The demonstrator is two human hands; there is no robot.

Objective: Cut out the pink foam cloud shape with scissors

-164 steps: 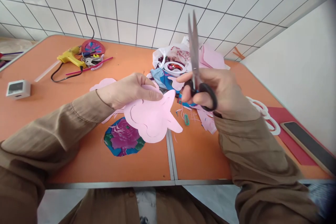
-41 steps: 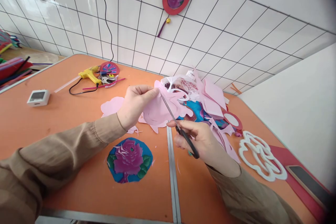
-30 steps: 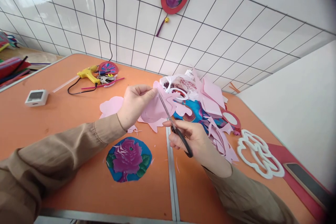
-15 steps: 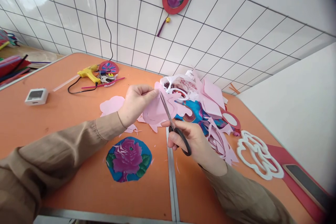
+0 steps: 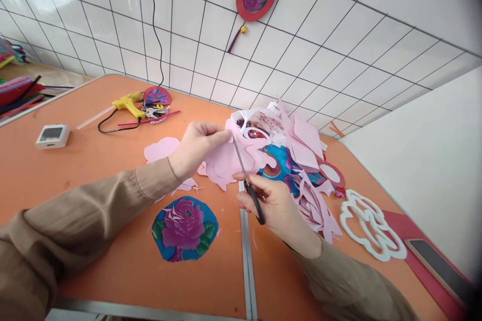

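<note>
My left hand (image 5: 199,148) pinches the upper edge of a pink paper sheet (image 5: 222,163) with a drawn outline on it. In my right hand (image 5: 273,203) are black-handled scissors (image 5: 256,201), fingers in the loops. Their blades reach up across the paper, the tips close to my left thumb, and look nearly closed. Below my left hand a round fabric piece with a purple rose (image 5: 185,230) lies flat on the orange table (image 5: 113,271), small pink slivers on it. A cut pink paper shape (image 5: 161,149) lies left of my left hand.
A yellow glue gun (image 5: 130,105) and a small white device (image 5: 52,136) stand at the left. Pink scraps (image 5: 318,205), blue fabric (image 5: 276,158) and a plastic bag (image 5: 271,123) heap at the right. White cloud-shaped frames (image 5: 371,225) and a phone (image 5: 437,271) lie further right.
The scissors' blades have closed together on the paper, and their handles have drawn together. My left hand keeps its pinch; the paper has shifted slightly.
</note>
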